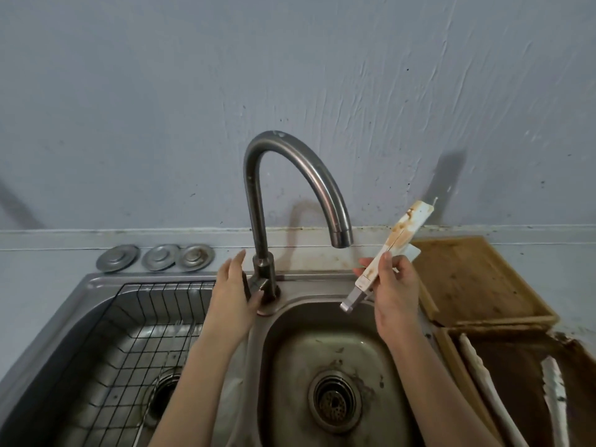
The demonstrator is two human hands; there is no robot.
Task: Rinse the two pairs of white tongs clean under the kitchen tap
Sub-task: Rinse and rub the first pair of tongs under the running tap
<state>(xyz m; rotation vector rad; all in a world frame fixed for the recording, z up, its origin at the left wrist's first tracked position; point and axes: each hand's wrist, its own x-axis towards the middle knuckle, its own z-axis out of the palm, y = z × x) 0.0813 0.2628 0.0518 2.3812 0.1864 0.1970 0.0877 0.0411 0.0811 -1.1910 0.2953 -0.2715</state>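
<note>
My right hand [392, 285] pinches one pair of white tongs [385, 253] around its middle, fingers wrapped on the stained arms. Its long axis runs diagonally — metal hinge end low, just over the rim of the right basin [380, 411], stained tips up and right toward the wall. My left hand [233, 295] is half spread against the tap's [290, 185] base, fingers beside the lever; I cannot tell if it grips. No water shows at the spout. The right basin holds only specks around its drain; the left basin [96, 285] holds a wire rack [129, 337]. The second tongs [554, 391] lie in a brown tray [451, 356] at far right, just below a wooden board [477, 282].
</note>
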